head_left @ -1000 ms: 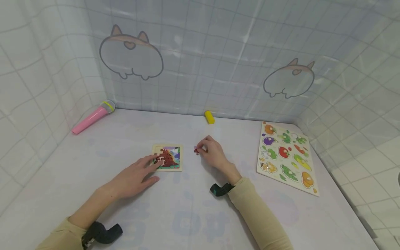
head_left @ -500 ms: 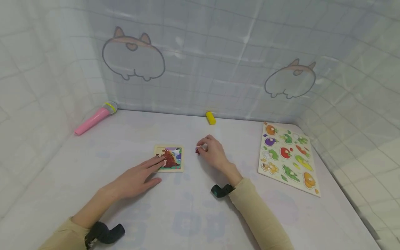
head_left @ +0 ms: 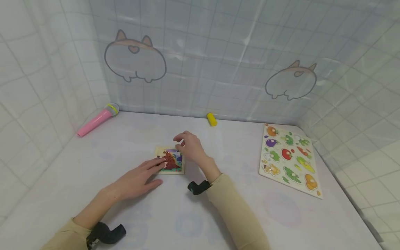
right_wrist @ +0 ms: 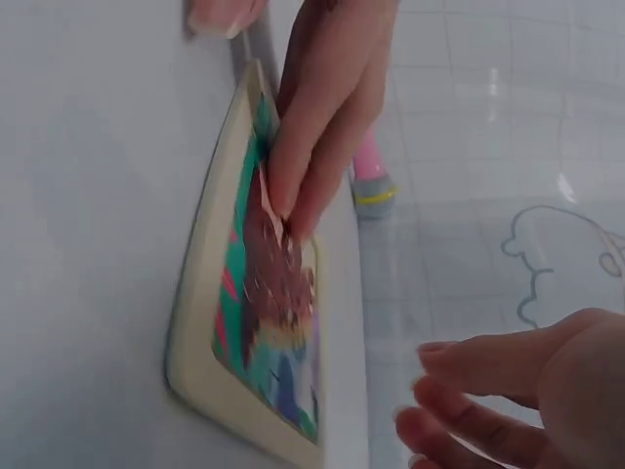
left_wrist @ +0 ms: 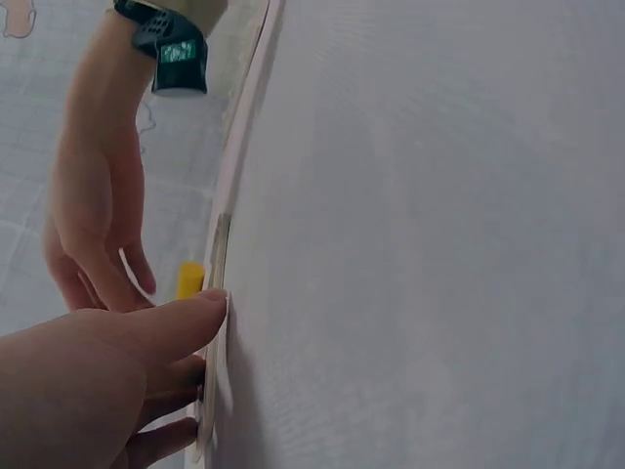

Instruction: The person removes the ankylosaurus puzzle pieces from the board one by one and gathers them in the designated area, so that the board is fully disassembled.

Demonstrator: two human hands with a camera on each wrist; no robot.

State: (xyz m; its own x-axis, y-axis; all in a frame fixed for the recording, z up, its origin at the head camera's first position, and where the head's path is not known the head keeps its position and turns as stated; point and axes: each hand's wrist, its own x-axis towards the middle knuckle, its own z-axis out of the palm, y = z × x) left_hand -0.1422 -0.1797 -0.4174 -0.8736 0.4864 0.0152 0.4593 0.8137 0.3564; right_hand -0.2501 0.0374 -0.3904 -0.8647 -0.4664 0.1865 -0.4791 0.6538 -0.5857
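A small dinosaur jigsaw puzzle (head_left: 171,162) lies flat in its pale wooden frame (right_wrist: 195,337). My left hand (head_left: 139,177) rests from the left with extended fingertips on the puzzle's left part, hiding some of it. In the right wrist view, those fingers (right_wrist: 327,107) touch the reddish-brown dinosaur picture. My right hand (head_left: 191,147) hovers by the puzzle's upper right corner. Thumb and fingers of the right hand (right_wrist: 488,401) stand apart in the right wrist view, and no piece shows between them.
A vegetable peg puzzle board (head_left: 289,159) lies on the table's right side. A yellow cylinder (head_left: 211,119) lies by the back wall, and a pink toy microphone (head_left: 97,121) at the back left. Tile-patterned sheeting (head_left: 215,69) surrounds the white table (head_left: 231,205).
My right hand has moved left from beside the puzzle to its upper right corner. The reddish piece it pinched earlier no longer shows in its fingers. My left hand stays on the puzzle.
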